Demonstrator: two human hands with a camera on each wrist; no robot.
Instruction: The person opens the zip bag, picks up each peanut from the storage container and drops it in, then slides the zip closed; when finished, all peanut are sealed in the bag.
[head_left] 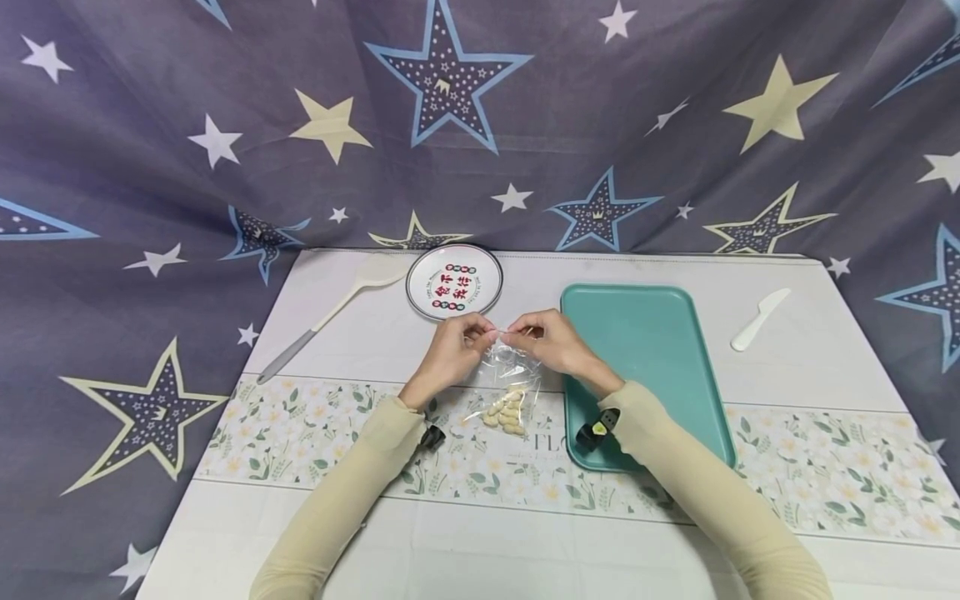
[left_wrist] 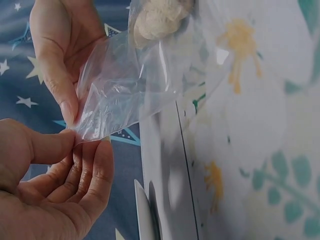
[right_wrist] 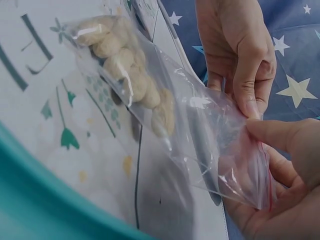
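Note:
A clear zip bag (head_left: 510,371) with a red strip along its mouth hangs between both hands, its top edge pinched. Several peanuts in their shells (head_left: 507,411) lie at the bottom of the bag, seen closer as pale peanuts (right_wrist: 127,67) in the right wrist view. My left hand (head_left: 453,348) pinches the bag's mouth between thumb and fingers. Right beside it, my right hand (head_left: 551,342) pinches the same edge, fingertips close to the left ones. In the left wrist view the bag's plastic (left_wrist: 120,90) stretches away from the two pinching thumbs.
Behind the hands stands a white round plate (head_left: 480,279) with red lettering. A pale spoon with a grey handle (head_left: 330,315) lies at the left. To the right are a teal tray (head_left: 637,333), partly under the right forearm, and a white knife (head_left: 760,321).

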